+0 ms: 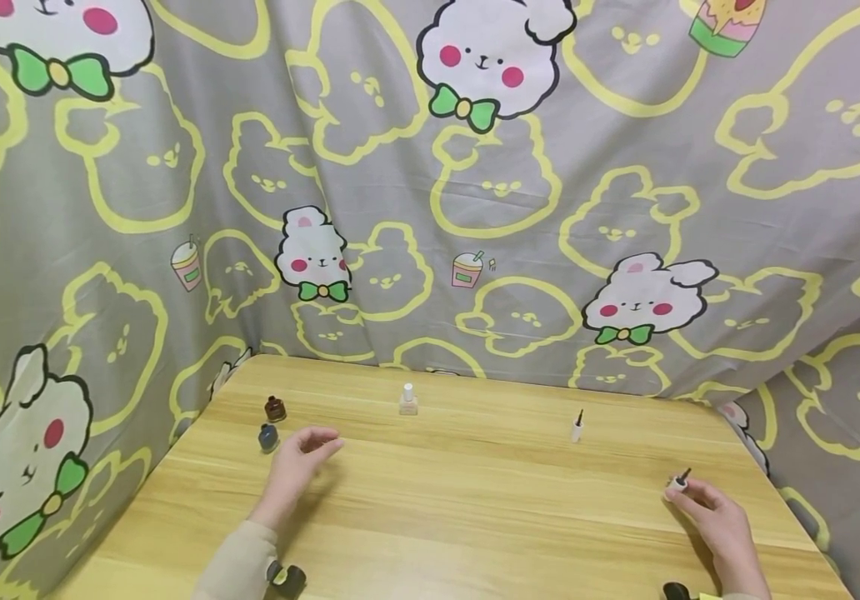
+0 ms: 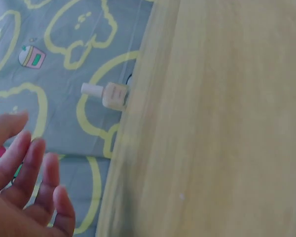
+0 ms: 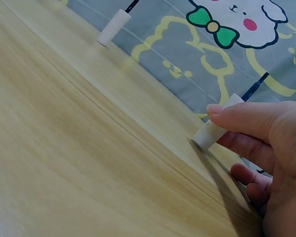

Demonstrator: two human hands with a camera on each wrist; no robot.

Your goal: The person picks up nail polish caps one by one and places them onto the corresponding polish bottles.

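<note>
At the right of the table my right hand (image 1: 718, 521) pinches a white nail polish cap (image 3: 218, 129) between thumb and fingers, its dark brush (image 3: 256, 86) pointing up. The cap's lower end is close over the wood. Another white brush cap (image 1: 577, 430) stands upright farther back, brush up. My left hand (image 1: 301, 460) hovers over the left part of the table with loosely bent fingers (image 2: 48, 170) and nothing in them. Near it are an uncapped dark blue polish bottle (image 1: 268, 438) and a dark red-brown bottle (image 1: 275, 408).
A clear bottle with a white cap (image 1: 408, 400) stands at the table's back middle. The wooden table (image 1: 460, 500) meets a grey patterned curtain (image 1: 505, 250) at its back and sides. A black wrist device (image 1: 287, 579) sits on the left forearm.
</note>
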